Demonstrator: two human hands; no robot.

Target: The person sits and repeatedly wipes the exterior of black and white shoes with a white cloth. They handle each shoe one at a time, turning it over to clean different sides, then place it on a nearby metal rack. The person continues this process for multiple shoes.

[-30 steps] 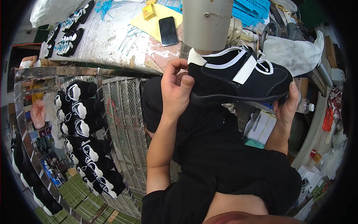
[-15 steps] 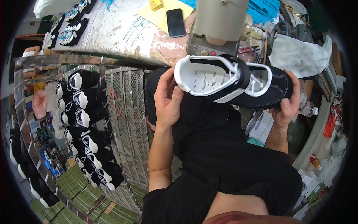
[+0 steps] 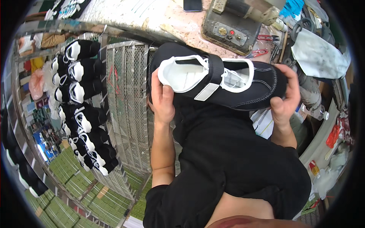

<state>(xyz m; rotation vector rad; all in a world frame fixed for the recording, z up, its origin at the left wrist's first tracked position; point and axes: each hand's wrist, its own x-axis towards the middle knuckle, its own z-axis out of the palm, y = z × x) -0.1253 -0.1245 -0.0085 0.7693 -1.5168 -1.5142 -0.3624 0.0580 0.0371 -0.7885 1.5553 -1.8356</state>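
A black shoe upper with white trim, white laces and a black strap ending in a white tab is held level above my lap, its opening facing up. My left hand grips the heel end, thumb on the near side of the white collar. At the right, the toe end sits in my right hand, thumb below and fingers wrapped over the far side. White lining shows inside the opening. The sole side is hidden.
Several black and white shoes fill a metal rack at the left, beside a mesh panel. Ahead, a worktable bears a machine box with knobs, a phone and red-handled snips. A white cloth hangs right.
The shoe has shifted left in the view and tipped slightly, so its strap and toe stitching show more. Both hands keep their hold. My view has tilted downward, bringing more of the machine box into sight.
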